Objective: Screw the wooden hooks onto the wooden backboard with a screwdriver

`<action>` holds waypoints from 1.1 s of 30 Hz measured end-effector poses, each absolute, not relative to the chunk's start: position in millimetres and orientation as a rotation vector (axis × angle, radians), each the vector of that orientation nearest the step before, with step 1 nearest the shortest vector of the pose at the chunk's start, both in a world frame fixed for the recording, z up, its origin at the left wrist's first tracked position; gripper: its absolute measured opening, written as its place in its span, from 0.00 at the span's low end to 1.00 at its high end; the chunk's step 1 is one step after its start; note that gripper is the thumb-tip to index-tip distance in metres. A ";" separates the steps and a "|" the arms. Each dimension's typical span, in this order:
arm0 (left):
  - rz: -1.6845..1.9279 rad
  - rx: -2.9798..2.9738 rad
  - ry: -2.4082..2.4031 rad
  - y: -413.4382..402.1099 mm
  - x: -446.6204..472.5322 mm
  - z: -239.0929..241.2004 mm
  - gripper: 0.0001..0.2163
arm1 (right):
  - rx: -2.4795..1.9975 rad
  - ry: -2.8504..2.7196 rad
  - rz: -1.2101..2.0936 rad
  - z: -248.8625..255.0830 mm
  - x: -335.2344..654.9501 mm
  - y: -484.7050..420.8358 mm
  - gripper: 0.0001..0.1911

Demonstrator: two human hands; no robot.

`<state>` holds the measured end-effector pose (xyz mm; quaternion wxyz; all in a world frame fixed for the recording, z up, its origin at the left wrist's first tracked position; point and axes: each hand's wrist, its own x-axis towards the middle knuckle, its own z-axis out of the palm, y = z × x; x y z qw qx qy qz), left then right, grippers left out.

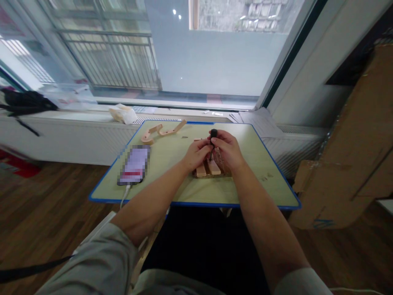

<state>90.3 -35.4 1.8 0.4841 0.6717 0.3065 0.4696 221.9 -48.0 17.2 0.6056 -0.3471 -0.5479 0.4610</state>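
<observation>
On our counter (pixel 264 164) a phone (pixel 134 165) lies left, a curved wooden part (pixel 162 130) near the far edge. Our left hand (pixel 196 153) and right hand (pixel 229 151) meet over a slatted wooden piece (pixel 208 169) mid-counter, both grips closed on an upright screwdriver (pixel 213 133).

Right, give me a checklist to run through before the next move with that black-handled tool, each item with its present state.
1. Grip on the black-handled tool: the right hand is closed on the handle. Ok.
2. Tool roughly upright over the wooden piece: ok.
3. Tip seated in the wood: hidden by the fingers. Cannot tell.
4. Left hand steadying: its fingers sit beside the shaft, but what they pinch is hidden. Cannot tell.
5. Wooden piece lying flat on the table: ok.
6. Phone lying apart from both hands, to the left: ok.
</observation>
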 end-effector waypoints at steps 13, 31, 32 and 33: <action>1.077 1.654 0.844 5.8 88.5 0.5 0.19 | -0.928 -1.372 0.864 8.8 229.9 -10.5 0.18; 1.175 1.662 0.836 25.1 69.4 6.1 0.21 | -1.098 -1.516 0.623 29.1 203.8 4.6 0.12; 1.154 1.666 0.846 24.2 68.9 7.0 0.21 | -1.075 -1.490 0.622 31.9 203.8 8.1 0.13; 1.132 1.669 0.856 23.4 68.7 7.6 0.21 | -1.042 -1.473 0.614 36.5 204.2 11.7 0.13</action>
